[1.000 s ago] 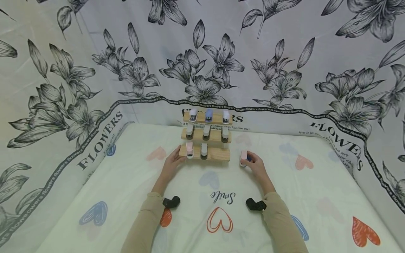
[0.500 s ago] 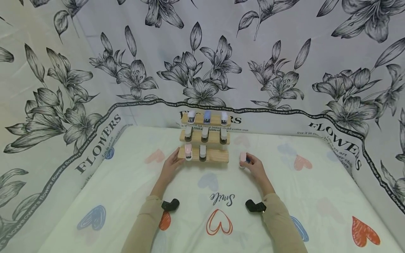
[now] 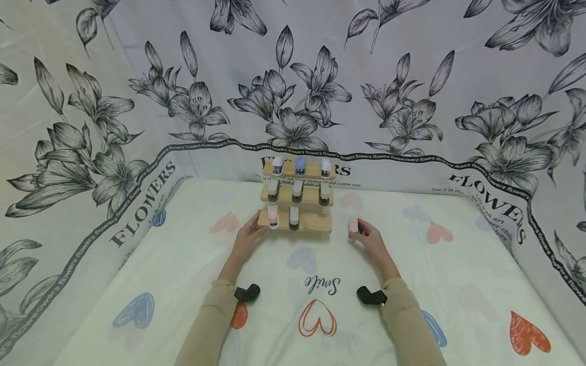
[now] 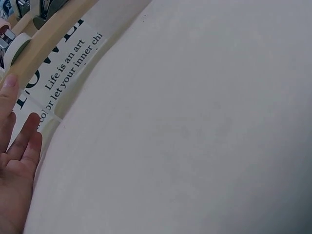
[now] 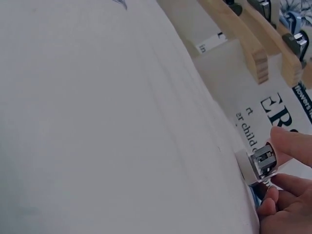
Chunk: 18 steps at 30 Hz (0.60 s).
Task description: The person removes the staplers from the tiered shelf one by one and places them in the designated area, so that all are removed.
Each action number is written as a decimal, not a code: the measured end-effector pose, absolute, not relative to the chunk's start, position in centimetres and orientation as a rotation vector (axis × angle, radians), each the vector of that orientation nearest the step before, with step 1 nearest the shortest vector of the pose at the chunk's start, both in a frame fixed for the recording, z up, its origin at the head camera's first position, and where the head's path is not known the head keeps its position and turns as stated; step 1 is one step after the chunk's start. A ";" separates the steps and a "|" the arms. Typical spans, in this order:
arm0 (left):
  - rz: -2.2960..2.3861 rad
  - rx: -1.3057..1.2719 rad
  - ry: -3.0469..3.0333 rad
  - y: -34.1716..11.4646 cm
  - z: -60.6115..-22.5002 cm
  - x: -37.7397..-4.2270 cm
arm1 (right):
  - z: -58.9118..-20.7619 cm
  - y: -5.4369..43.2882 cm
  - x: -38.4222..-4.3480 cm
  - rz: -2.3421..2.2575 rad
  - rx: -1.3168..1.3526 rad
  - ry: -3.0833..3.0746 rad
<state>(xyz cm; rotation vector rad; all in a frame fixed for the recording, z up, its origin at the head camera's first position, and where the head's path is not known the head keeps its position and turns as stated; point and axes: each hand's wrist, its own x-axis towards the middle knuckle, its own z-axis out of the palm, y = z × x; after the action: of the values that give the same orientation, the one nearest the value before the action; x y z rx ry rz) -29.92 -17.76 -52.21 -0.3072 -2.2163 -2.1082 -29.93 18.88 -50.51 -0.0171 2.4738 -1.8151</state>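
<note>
In the head view I see that my right hand (image 3: 372,239) pinches a pink stapler (image 3: 353,227) beside the right end of a wooden rack (image 3: 316,222); whether its base touches the cloth (image 3: 316,259), I cannot tell. My left hand (image 3: 247,235) touches the rack's left end, and both sleeved arms (image 3: 212,310) reach forward. Two other staplers (image 3: 294,216) stand on the lowest level, toward the left. In the left wrist view the thumb tip rests on the wooden edge, while the visible fingers are rather straight and loose below it; I judge this light touch good for steadying, as pushing may shake the rack. In the right wrist view the thumb lies over the pink top, a finger opposes it, and the metal front is uncovered. Here a gentle pinch is better, I think, because strong squeezing could press the top down.
</note>
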 end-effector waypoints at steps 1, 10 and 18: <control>-2.106 -0.310 -2.211 -17.7 -52.2 -30.0 | -50.4 18.9 -30.0 -1.809 -0.019 2.476; -2.165 -0.305 -2.164 -17.5 -52.0 -30.5 | -50.2 19.2 -30.2 -1.839 -0.047 2.490; -2.113 -0.267 -2.222 -17.7 -52.2 -29.9 | -51.1 18.8 -29.1 -1.924 0.017 2.530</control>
<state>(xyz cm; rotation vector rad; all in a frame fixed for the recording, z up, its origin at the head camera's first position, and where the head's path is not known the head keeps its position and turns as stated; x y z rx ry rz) -29.92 -17.69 -52.22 -0.2675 -2.2220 -2.1135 -29.07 18.84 -51.12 0.0168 2.5301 -1.9242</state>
